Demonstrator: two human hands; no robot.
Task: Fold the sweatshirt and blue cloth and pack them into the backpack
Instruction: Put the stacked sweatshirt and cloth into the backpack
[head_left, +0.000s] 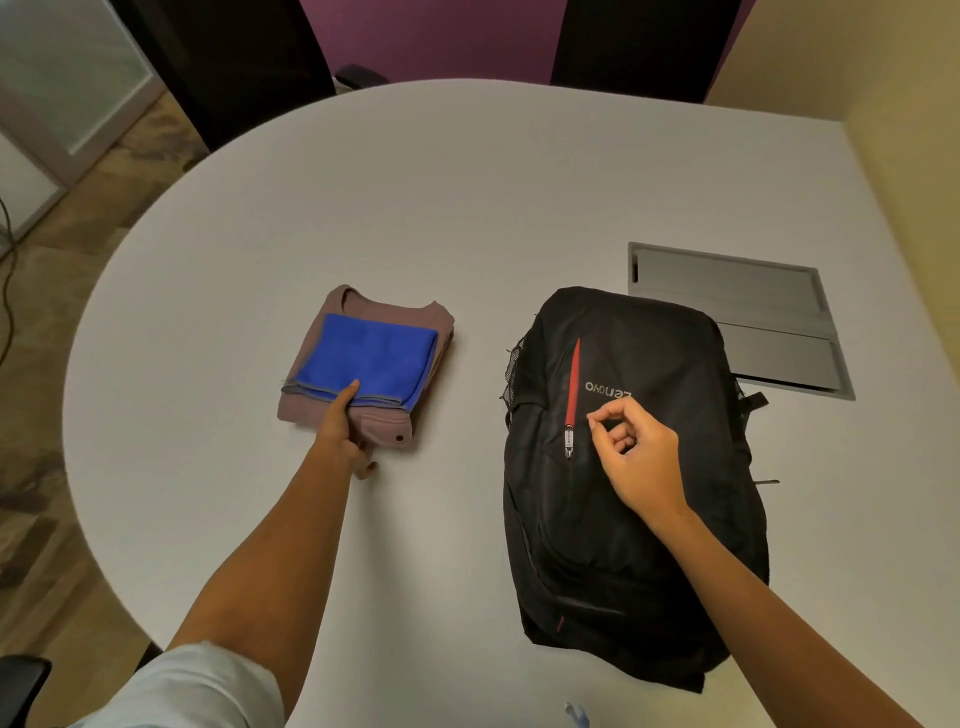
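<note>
Sweatshirt: the sweatshirt (363, 374) lies folded into a neat rectangle on the bench (467, 197), at about 10 o'clock from the near edge, collar toward the far side and a cuff with a dark button at its near right corner.
Blue cloth: the blue cloth (369, 358) is folded too and sits flat on top of the sweatshirt, its grey hem toward the person.
Backpack: the backpack (639, 499) lies flat on its back at about 1 o'clock, well apart from the stack, front panel up with a red zip strip and a silver zip pull (569, 441). Every zip I can see looks closed; no open mouth shows.
Left hand: the left hand (343, 426) grips the near edge of the stack, thumb pressed on the cloth's hem, fingers tucked under the sweatshirt.
Right hand: the right hand (631, 452) hovers over the front panel just right of the zip pull, thumb and forefinger curled close as if to pinch; it holds nothing that I can see.
Bench hatch: a grey hatch (737, 312) is set into the bench at 12 o'clock from the backpack, partly covered by its top.
Done: both folds appear finished and the two pieces stacked.
Left: by my reading, opening the backpack, sliding the stack inside, then zipping up.
</note>
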